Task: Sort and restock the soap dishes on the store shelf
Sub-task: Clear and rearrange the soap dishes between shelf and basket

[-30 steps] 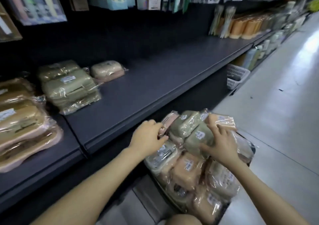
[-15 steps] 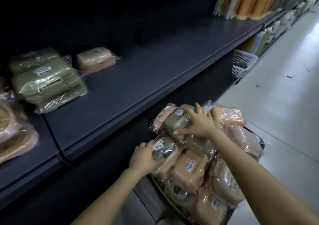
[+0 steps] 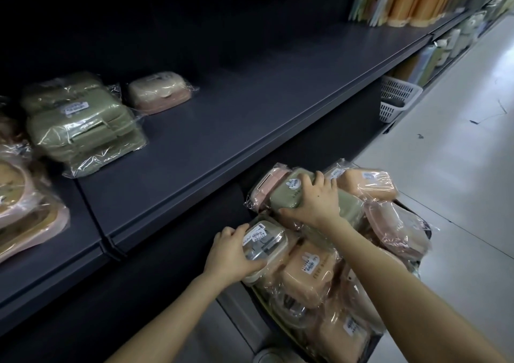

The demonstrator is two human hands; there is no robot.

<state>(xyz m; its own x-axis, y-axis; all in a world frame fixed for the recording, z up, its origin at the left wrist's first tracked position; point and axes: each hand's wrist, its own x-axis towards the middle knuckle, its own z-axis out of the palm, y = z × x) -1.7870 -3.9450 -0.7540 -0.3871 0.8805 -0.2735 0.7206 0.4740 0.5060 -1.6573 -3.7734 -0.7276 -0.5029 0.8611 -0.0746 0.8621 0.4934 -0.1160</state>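
Note:
A pile of plastic-wrapped soap dishes in green, pink and orange fills a dark bin (image 3: 417,223) on the floor below the shelf. My left hand (image 3: 230,254) grips a clear-lidded soap dish (image 3: 267,243) at the pile's left edge. My right hand (image 3: 317,198) grips a green soap dish (image 3: 289,193) at the top of the pile. On the dark shelf (image 3: 222,129) sit a stack of green soap dishes (image 3: 83,123) and a single pink soap dish (image 3: 158,92).
More wrapped pink and orange dishes (image 3: 25,207) are stacked at the shelf's far left. A white plastic basket (image 3: 397,98) sits on the lower level to the right. Orange containers (image 3: 417,3) line the shelf's far end. The pale aisle floor (image 3: 459,154) runs along the right.
My right hand shifted left from the pile's upper right onto the green dish. My left hand dropped from the pink dish to the clear-lidded one. The view tilted down.

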